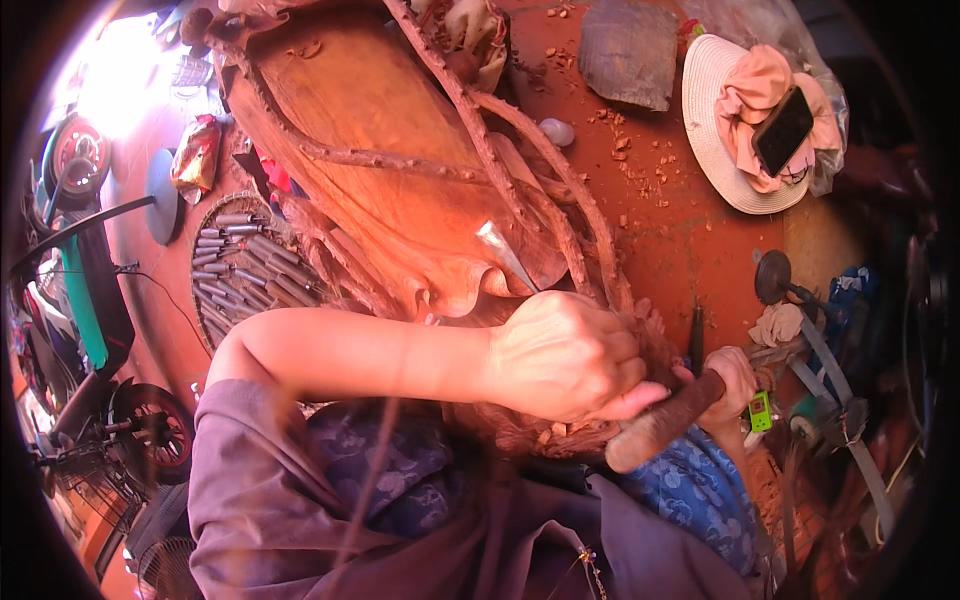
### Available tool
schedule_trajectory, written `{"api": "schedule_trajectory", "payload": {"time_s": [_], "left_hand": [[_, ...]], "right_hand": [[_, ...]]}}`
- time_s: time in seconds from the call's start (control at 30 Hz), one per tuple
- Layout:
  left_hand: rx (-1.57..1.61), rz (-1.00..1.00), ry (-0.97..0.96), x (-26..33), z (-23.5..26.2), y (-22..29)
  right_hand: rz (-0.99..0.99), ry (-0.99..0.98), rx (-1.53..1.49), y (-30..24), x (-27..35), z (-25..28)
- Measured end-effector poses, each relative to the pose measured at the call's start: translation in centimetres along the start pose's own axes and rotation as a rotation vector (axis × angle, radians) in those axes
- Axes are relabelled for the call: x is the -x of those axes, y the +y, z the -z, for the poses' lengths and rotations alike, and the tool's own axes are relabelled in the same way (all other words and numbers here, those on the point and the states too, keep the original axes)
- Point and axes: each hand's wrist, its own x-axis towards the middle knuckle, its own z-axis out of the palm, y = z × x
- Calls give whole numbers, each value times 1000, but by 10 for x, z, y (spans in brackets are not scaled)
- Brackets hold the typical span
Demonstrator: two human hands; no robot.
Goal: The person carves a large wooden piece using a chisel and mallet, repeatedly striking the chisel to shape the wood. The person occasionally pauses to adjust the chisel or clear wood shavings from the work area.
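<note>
My left hand (565, 355) is a closed fist, its arm reaching across from the left. Out of the fist toward the upper left sticks a metal chisel (508, 256) with a flared, bright end; the rest is hidden in the fingers. My right hand (735, 378) grips a thick wooden mallet (662, 425), shaped like a club, which slants down to the left with its blunt end near my left thumb. Beneath and beyond both hands lies a large wood carving (390, 120) with a smooth, wavy-edged panel and raised, knobbly branches. Wood shavings sit at its near side.
A round woven tray (207, 225) holds several chisels at the left. Far right are a pale hat (705, 120), pink cloth (752, 75) and a phone (783, 130). A wooden block (628, 52) lies beyond scattered chips. A small green device (760, 411) is by my right hand.
</note>
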Motion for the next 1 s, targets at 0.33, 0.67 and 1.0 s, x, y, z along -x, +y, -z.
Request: {"api": "schedule_trajectory", "payload": {"time_s": [0.33,0.67,1.0], "left_hand": [[285,53,-46,3,0,23],[316,42,-44,-3,8,15],[252,52,-37,-1,6,12]], "right_hand": [[-9,7,-75,-7,-1,8],[57,-6,24,-6,10,13],[63,68,50,-2,10,5]]}}
